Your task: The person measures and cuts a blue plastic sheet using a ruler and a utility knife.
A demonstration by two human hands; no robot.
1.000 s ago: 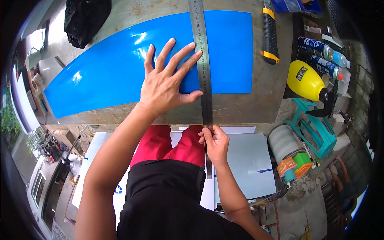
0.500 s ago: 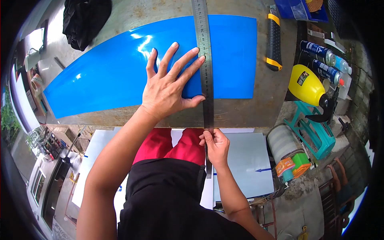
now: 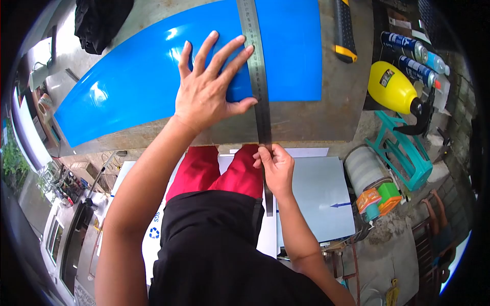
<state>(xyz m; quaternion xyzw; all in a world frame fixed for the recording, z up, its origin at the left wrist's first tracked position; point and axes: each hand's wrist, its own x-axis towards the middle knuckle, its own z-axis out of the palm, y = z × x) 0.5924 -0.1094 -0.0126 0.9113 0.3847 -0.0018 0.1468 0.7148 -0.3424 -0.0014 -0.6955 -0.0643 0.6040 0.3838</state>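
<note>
A long blue sheet [image 3: 138,66] with a curved edge lies on the metal table [image 3: 316,122]. Across it runs a steel ruler [image 3: 253,56], which extends past the table's near edge. My left hand [image 3: 206,86] lies spread on the blue sheet, its fingertips and thumb at the ruler's left edge. At the table's near edge, my right hand [image 3: 274,163] pinches the ruler between thumb and fingers.
A black and yellow cutter [image 3: 344,33] lies right of the sheet. Black cloth [image 3: 99,23] is at the upper left. Spray cans [image 3: 403,46], a yellow bottle [image 3: 390,86] and a teal stool [image 3: 400,153] stand at the right.
The table, sheet, ruler and both hands appear higher in the view, as the camera view has shifted. The hands keep nearly the same places on the ruler and sheet.
</note>
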